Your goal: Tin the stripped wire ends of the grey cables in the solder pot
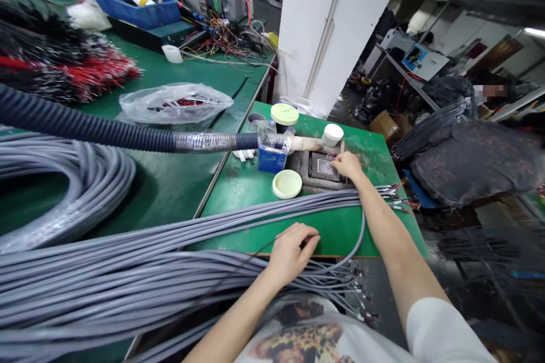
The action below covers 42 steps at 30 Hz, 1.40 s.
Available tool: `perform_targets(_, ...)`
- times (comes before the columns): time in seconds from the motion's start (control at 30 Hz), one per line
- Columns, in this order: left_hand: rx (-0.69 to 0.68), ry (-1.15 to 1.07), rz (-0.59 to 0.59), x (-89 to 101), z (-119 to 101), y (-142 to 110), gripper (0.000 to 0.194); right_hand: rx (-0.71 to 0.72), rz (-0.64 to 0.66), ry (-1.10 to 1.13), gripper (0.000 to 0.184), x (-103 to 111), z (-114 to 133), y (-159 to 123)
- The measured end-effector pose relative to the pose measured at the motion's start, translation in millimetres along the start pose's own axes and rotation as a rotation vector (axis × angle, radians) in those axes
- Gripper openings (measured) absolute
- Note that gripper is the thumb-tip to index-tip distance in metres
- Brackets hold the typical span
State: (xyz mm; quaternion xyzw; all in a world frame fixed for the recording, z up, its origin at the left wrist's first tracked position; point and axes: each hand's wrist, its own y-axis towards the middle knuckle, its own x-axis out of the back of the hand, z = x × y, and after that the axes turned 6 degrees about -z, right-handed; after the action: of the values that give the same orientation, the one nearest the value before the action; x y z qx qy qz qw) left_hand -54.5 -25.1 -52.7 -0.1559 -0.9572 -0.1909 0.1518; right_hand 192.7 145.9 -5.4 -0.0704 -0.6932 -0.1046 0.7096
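Right hand (pixel 347 165) had thin wires (pixel 331 156) pinched in its fingers by a silvery square (pixel 324 167), left hand (pixel 293 248) kinda curled near gray cables (pixel 128 289), grip impossible to tell.

Green table (pixel 332 221): pot (pixel 317 167), white tub (pixel 332 135), yellow-lidded tub (pixel 284 114), pale dish (pixel 286 184), blue box (pixel 271 161), grey cables (pixel 259 211). Adjoining darker table (pixel 174 178): cable coil (pixel 102 173), plastic bag (pixel 206 102), black-and-red wire bundle (pixel 91 65), white roll (pixel 172 54).

- Grey cables (pixel 306 202) bar the way between left hand (pixel 293 247) and right hand (pixel 349 166).
- Bare green tabletop (pixel 334 228) right of the left hand.
- White tub (pixel 332 135) just beyond the right; nozzle (pixel 307 143) leftward.
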Motion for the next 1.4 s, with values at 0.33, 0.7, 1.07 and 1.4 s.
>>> perform_targets(0.33,0.016,-0.007,-0.011,-1.0,2,0,0.016,0.066,-0.062,0.112,0.026,17,-1,-9)
perform_targets(0.7,0.275,-0.403,-0.128,-8.2,2,7,0.015,0.255,-0.081,0.763,0.041,78,17,-124)
perform_targets(1.07,0.506,-1.490,-0.258,-37.7,-33,36,0.024,0.245,-0.141,0.917,0.034,58,45,-181)
perform_targets(1.4,0.486,-1.703,-0.236,-5.7,-32,28,0.004,0.383,-0.049,0.819,0.016,51,38,-204)
